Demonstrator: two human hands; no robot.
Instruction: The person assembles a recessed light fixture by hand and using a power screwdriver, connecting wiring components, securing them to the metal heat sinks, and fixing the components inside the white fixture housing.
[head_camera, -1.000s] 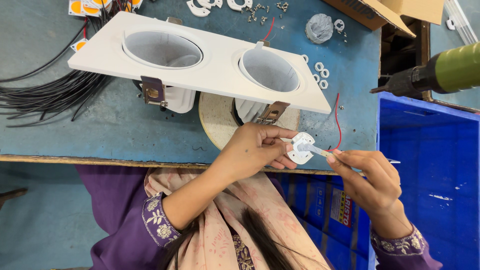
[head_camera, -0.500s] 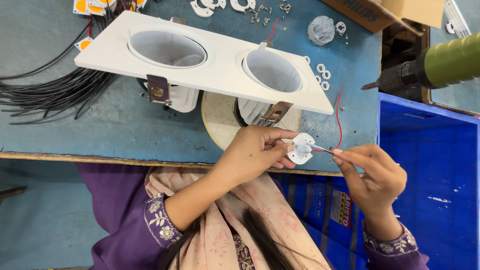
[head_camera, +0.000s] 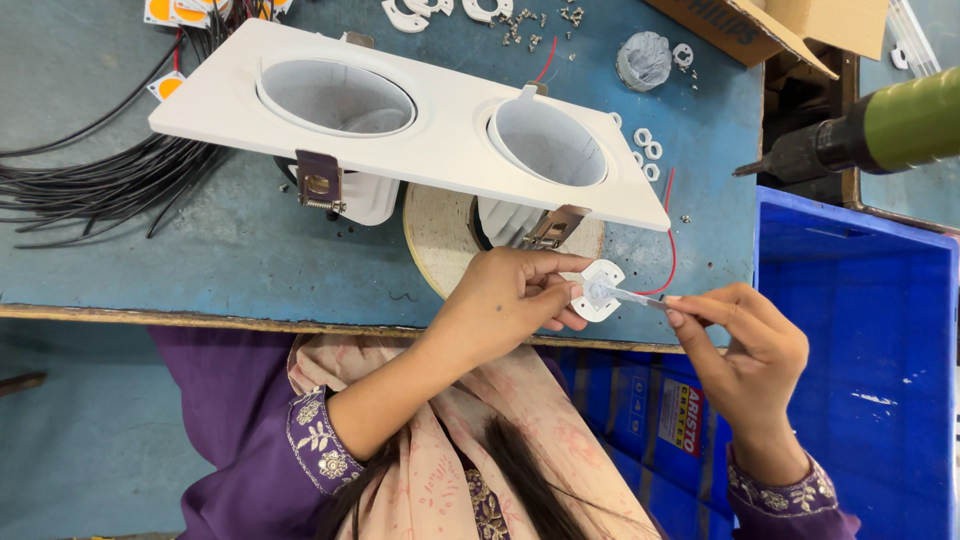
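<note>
Since a moment ago my right hand (head_camera: 745, 345) has drawn back a little from the small white holder (head_camera: 596, 290), so the thin clear strip (head_camera: 630, 296) now stretches out between them, and the view has tipped slightly. Across the blue bench (head_camera: 200, 260) lies the big white double downlight frame (head_camera: 430, 115), propped on the round tape roll (head_camera: 445, 235), with black wires (head_camera: 90, 180) fanned at the far side and a blue crate (head_camera: 860, 340) beside me. My left hand (head_camera: 505, 300) pinches the holder by its edge, just over the bench rim; a red wire (head_camera: 668, 235) runs to it. My right hand's fingertips are closed on the strip's free end. I judge the peel goes best low and slow, with the holder kept firmly pinched
</note>
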